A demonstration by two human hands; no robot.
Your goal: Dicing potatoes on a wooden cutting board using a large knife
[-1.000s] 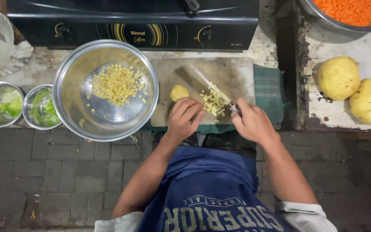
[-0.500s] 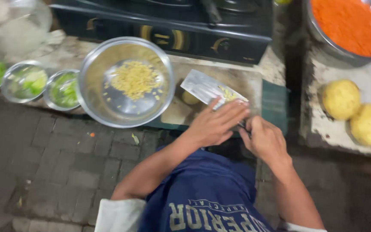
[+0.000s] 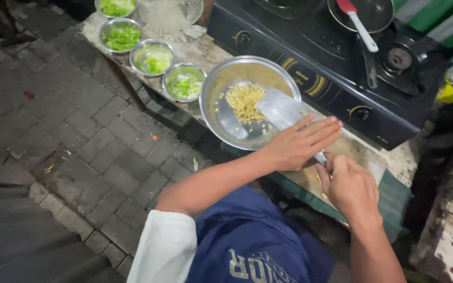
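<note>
Steel catches the eye first in the head view: a broad cleaver blade (image 3: pixel 284 111) is tilted over the rim of the big metal bowl (image 3: pixel 226 120), its tip at about ten o'clock from the hands and its flat face carrying a few pale yellow bits toward the heap of chopped pieces (image 3: pixel 244 100) already lying in the bowl. Right hand (image 3: pixel 348 184) sits at five o'clock from the blade, its grip pressed together around the handle, which is almost wholly hidden inside the fist. Left hand (image 3: pixel 300 142) lies flat with fingers spread and straight, resting along the near part of the blade, pinching nothing. My read: that cleaver is stiff and fairly heavy at the front, so the closed fist on the handle is the place to hold it, with the open palm only steadying the flat, well away from the edge. The chopped bits look light, loose and slightly damp, likely to cling to the steel and scatter. Below the hands, the wooden chopping board (image 3: pixel 360 154) lies on the worktop (image 3: pixel 197 51). At nine to eleven o'clock from the bowl stand four small metal bowls of green cuttings (image 3: pixel 184 83), and at one o'clock a dark gas stove (image 3: pixel 336 68) carries a pan with a red-handled spatula (image 3: pixel 360 23).
</note>
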